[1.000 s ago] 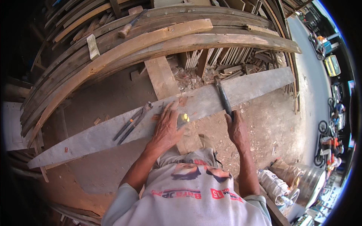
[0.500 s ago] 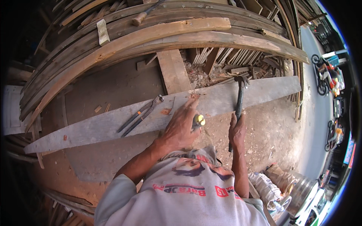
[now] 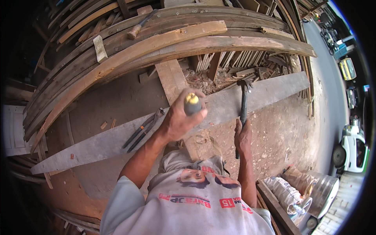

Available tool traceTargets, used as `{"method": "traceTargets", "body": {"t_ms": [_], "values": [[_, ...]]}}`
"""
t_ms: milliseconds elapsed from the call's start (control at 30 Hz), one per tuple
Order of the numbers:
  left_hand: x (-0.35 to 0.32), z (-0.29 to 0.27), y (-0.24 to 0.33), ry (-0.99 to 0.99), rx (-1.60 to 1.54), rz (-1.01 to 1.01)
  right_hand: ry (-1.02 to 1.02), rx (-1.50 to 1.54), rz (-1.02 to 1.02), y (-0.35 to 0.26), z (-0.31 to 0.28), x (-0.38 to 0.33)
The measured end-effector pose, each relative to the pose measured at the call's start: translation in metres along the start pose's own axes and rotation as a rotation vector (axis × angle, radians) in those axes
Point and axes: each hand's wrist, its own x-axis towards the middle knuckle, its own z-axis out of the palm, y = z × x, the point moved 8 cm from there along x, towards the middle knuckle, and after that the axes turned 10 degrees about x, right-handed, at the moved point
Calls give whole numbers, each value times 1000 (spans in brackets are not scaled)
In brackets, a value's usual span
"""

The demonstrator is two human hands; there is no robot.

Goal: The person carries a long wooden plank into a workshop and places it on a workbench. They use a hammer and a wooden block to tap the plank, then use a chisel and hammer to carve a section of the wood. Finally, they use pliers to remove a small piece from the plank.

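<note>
The person's left hand (image 3: 178,119) is closed tight around a dark chisel with a yellow end (image 3: 192,105), holding it straight up on the long grey plank (image 3: 98,143) so the tip can bite the wood. The right hand (image 3: 243,137) grips a hammer (image 3: 243,102) and lifts it above the plank, ready to hit. Pincers (image 3: 143,130) lie flat on the plank, close by for grabbing.

Curved timber planks (image 3: 164,43) are stacked across the upper frame. Pincers (image 3: 143,130) are laid at centre left. A white vehicle (image 3: 354,150) and sacks (image 3: 288,192) are seen at lower right.
</note>
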Motion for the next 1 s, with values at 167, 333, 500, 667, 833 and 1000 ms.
{"method": "traceTargets", "body": {"t_ms": [167, 333, 500, 667, 833, 1000], "values": [[46, -6, -31, 129, -330, 34, 0, 7, 79, 4, 1, 2], [56, 0, -57, 171, -327, 28, 20, 14, 82, 6, 3, 0], [56, -1, -70, 250, -429, 67, 50, 28, 73, 9, 4, 0], [55, 5, -75, 179, -469, 143, 116, -13, -34, 22, 5, 4], [60, 6, -69, 192, -468, 267, 47, 242, 147, 16, 16, 0], [64, 12, -79, 65, -609, 192, 84, 174, 142, 12, 12, -1]]}}
